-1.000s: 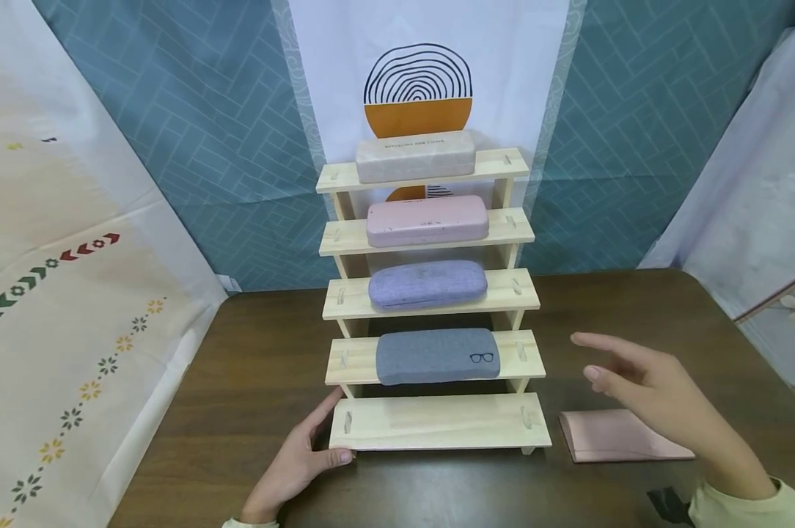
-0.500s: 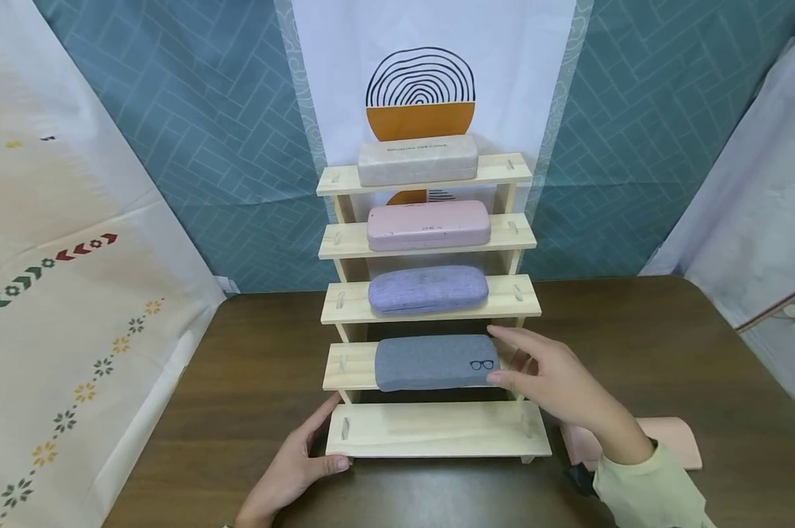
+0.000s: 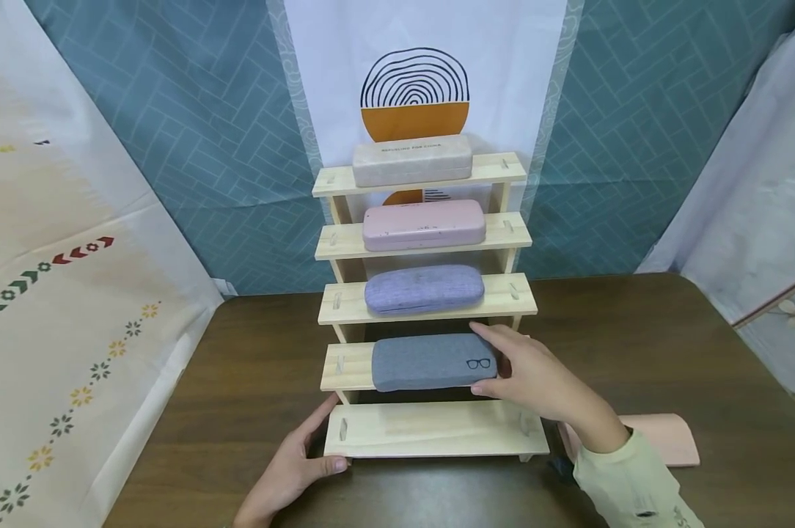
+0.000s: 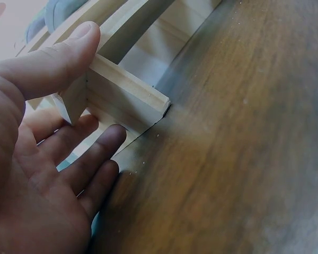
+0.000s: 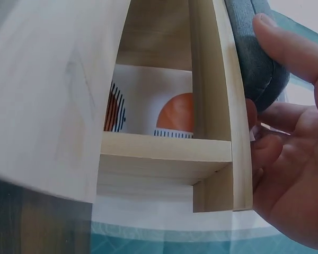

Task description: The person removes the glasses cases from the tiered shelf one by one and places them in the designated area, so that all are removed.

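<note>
A stepped wooden display rack (image 3: 437, 430) of several tiers stands on the table. My left hand (image 3: 292, 469) grips the left end of its lowest tier. In the left wrist view, the thumb of that hand (image 4: 47, 153) lies over the board's edge and the fingers are bent beside the leg. A blue-grey glasses case (image 3: 430, 361) with a small glasses print rests on the second tier from the bottom. My right hand (image 3: 536, 378) holds the case's right end, thumb at the front and forefinger behind. The right wrist view shows the thumb against the case (image 5: 257, 58).
Above sit a purple glasses case (image 3: 424, 289), a pink one (image 3: 424, 224) and a pale grey one (image 3: 413, 160), one per tier. A flat pink case (image 3: 661, 440) lies on the table (image 3: 239, 381), partly behind the right forearm. Patterned cloths hang around the table.
My right hand has come in leftward from above the flat pink case and taken hold of the blue-grey case's right end. The left hand has stayed at the rack.
</note>
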`<state>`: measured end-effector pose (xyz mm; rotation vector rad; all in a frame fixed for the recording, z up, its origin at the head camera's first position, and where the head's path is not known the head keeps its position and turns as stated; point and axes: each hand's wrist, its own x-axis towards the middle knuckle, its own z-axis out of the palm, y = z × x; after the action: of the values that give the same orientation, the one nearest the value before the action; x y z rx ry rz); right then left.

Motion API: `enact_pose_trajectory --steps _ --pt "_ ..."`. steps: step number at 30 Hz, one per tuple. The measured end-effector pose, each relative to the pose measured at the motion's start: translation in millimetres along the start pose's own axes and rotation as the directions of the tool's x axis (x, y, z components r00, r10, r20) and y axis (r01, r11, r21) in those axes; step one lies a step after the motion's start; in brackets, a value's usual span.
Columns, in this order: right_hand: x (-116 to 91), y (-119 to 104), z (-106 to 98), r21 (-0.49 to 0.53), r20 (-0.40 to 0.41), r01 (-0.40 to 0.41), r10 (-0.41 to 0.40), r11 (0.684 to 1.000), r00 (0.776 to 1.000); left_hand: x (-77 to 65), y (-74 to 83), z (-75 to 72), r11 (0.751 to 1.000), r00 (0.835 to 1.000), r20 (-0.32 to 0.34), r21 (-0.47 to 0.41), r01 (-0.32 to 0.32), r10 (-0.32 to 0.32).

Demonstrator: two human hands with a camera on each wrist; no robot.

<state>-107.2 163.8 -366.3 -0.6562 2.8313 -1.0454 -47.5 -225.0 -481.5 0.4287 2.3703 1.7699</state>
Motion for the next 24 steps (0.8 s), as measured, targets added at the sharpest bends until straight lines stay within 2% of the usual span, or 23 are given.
enact_pose_trajectory --steps 3,9,13,18,24 --pt "-1 2 0 0.017 -0.009 0.006 -0.006 1.000 1.000 -0.1 0.3 1.3 1.000 1.000 0.000 -0.001 0.002 -0.002" --pt "-7 8 0 0.055 -0.087 0.014 -0.009 0.998 0.996 2.0 0.0 2.3 1.000 1.000 0.007 -0.004 -0.018 0.018" --pt "-14 12 -4 0.130 -0.114 0.015 0.000 0.991 0.994 4.1 0.3 1.4 1.000 0.999 0.010 0.003 -0.030 0.030" --pt "-23 19 -9 0.230 -0.127 0.055 -0.026 0.972 0.992 3.6 0.1 0.0 0.999 0.999 0.016 -0.012 -0.041 0.041" --pt "-37 27 -18 0.251 -0.133 0.078 -0.046 0.965 0.990 0.4 2.1 -0.9 0.999 0.999 0.012 -0.006 -0.033 0.033"
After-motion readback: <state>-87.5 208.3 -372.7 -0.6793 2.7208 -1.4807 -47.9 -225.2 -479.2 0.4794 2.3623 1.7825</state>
